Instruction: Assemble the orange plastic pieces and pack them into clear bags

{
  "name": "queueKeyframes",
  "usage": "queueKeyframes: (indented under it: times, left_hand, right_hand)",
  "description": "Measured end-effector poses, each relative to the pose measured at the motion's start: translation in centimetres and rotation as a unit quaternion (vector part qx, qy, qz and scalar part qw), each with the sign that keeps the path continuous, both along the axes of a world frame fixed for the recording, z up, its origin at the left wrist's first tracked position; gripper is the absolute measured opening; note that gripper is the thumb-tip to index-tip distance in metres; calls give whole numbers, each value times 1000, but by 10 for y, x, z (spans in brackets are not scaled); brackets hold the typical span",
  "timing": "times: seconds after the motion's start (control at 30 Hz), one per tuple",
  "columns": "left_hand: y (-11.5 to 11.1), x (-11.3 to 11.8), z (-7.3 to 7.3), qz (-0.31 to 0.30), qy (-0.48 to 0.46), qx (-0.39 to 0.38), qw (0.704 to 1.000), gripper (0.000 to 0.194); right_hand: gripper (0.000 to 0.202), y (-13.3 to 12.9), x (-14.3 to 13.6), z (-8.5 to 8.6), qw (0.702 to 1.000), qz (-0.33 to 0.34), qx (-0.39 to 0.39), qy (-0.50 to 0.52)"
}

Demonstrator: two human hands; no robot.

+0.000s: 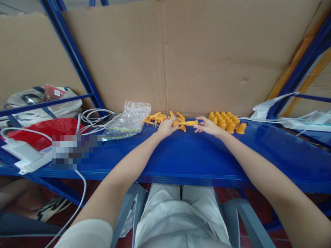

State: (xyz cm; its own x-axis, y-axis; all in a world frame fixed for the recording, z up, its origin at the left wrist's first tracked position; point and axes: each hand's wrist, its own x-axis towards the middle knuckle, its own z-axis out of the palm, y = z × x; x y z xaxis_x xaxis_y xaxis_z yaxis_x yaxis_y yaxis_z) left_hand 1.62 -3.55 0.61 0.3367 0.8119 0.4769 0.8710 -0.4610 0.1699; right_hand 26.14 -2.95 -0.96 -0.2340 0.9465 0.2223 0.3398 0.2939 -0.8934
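My left hand [168, 127] is closed around one end of a slim orange plastic piece [189, 123], which lies roughly level just above the blue tabletop. At the piece's other end, the fingertips of my right hand [207, 126] are curled round its tip. Close behind and beside my left hand is a loose pile of orange plastic parts [158, 117], some with thin metallic-looking bits among them. To the right of my right hand, several orange cup-shaped pieces [222, 120] stand in tight rows, with one [241, 128] at the near corner.
A clear plastic bag [131, 117] and white cables [95, 113] lie left on the blue table [181, 158]. Farther left are a red bag [57, 129] and a white power strip [33, 158]. Cardboard [181, 58] walls the back. Another person's leg [20, 196] shows lower left.
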Motion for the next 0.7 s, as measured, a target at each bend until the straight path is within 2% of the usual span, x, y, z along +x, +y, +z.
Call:
queueKeyframes:
  times: [0.07, 0.23, 0.7]
  left_hand:
    - [2, -1, -2, -3, -8, 6, 1000, 31]
    - [4, -1, -4, 0, -24, 9, 1000, 30]
    - [6, -1, -6, -5, -21, 19, 1000, 32]
  right_hand:
    - [41, 1, 3, -1, 1000, 12, 14, 0]
    - [32, 2, 3, -1, 999, 12, 27, 16]
    - [31, 5, 2, -3, 999, 7, 33, 20]
